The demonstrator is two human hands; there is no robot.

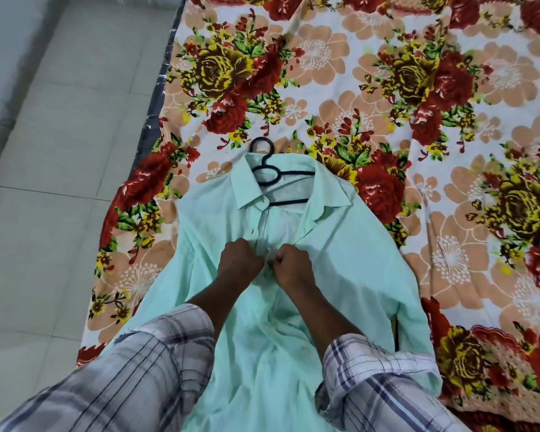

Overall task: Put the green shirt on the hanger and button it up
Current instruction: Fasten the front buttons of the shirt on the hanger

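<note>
**Desk:** What fills the frame, biggest first?

**Photographer:** A bed [496, 213] under a floral sheet [325, 73] of red, yellow and peach blooms, with pale floor tiles [60, 151] running along its left edge. Laid flat on the sheet, collar away from the camera, is the green shirt [340, 260], its hem toward the wearer of the camera.

**Desk:** And the hanger?

**Photographer:** The black hanger [281, 179] sits inside the shirt. Its hook pokes out past the collar onto the sheet, and its bars show through the open neck. The shirt's top stands unbuttoned, the right collar flap folded outward.

**Desk:** The hands?

**Photographer:** Two forearms in rolled plaid sleeves [371, 369] reach in from below. The left hand [239, 260] and right hand [293, 265] meet at the placket, at about chest height of the shirt. Each grip is narrow, fingers curled and pinching a front edge of the green fabric, knuckles nearly touching. Whether a button lies between them, I cannot tell.
</note>
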